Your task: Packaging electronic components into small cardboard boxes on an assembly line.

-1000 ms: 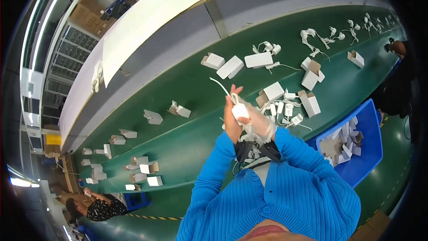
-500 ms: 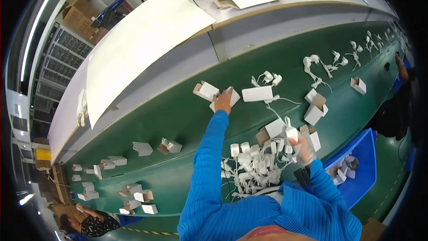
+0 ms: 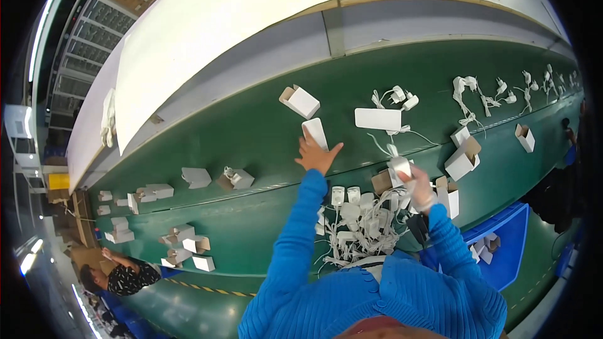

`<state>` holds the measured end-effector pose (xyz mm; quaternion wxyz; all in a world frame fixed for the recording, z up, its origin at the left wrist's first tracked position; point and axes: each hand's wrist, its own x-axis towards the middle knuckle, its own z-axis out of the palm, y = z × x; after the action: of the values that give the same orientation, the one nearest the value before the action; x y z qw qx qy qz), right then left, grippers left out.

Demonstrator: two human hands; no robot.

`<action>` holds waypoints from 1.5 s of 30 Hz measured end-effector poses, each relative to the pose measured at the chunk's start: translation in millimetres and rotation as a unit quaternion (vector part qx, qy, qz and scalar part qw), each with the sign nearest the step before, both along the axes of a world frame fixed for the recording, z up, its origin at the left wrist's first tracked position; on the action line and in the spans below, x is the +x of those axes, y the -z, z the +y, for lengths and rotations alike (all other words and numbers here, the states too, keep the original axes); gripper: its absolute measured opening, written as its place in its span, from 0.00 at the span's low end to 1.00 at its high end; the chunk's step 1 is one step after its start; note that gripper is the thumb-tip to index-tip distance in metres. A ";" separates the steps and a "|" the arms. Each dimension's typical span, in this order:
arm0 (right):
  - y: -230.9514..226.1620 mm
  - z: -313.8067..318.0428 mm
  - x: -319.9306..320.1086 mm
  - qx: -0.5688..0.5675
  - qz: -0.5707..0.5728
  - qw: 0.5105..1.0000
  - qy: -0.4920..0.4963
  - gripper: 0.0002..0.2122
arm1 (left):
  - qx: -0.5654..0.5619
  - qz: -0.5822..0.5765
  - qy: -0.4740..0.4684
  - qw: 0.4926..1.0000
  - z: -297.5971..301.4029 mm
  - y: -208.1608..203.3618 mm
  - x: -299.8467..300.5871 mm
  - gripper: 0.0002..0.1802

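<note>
My left hand (image 3: pixel 316 154) has its fingers spread at the near end of a small white box (image 3: pixel 315 132), its fingertips at or over the box's edge; contact is hard to tell. Just beyond that box lies another white box with an open end (image 3: pixel 301 102). In my right hand (image 3: pixel 421 191) is a white plug charger (image 3: pixel 400 167) with its cable, held above the belt and slightly blurred. Beneath and nearer to me is a heap of white chargers and tangled cables (image 3: pixel 361 226). A flat white box (image 3: pixel 377 118) lies on cables beyond the right hand.
Open white boxes (image 3: pixel 463 158) stand right of my right hand. A blue bin (image 3: pixel 512 245) with boxes sits at the belt's near right edge. More chargers (image 3: pixel 466 91) line the far right; several boxes (image 3: pixel 179 235) stand at left. A co-worker (image 3: pixel 129 276) is at the lower left.
My left hand has drawn back toward me from on top of the white box, its fingers now spread. The right hand has carried the charger leftward over the heap. The whole view has shifted.
</note>
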<state>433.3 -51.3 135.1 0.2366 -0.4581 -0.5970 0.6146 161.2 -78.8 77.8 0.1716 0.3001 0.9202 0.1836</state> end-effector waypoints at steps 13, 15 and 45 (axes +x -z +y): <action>-119.8 -8.8 -59.1 0.100 0.062 0.945 -0.306 0.18 | 0.238 -0.491 0.256 0.798 -84.5 -54.6 -86.6 0.50; -122.5 -9.5 -72.4 0.175 0.072 0.921 -0.341 0.19 | 0.217 -0.485 0.283 0.798 -91.8 -70.1 -82.5 0.50; -131.7 -39.5 -127.4 0.485 -0.275 0.709 -0.431 0.19 | 0.296 -0.204 0.428 0.829 -108.6 -95.1 -20.5 0.49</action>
<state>305.8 -90.8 266.8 -0.0390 -0.1217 -0.9843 0.1220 140.8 -187.4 172.9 0.3200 0.6558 0.5453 0.4126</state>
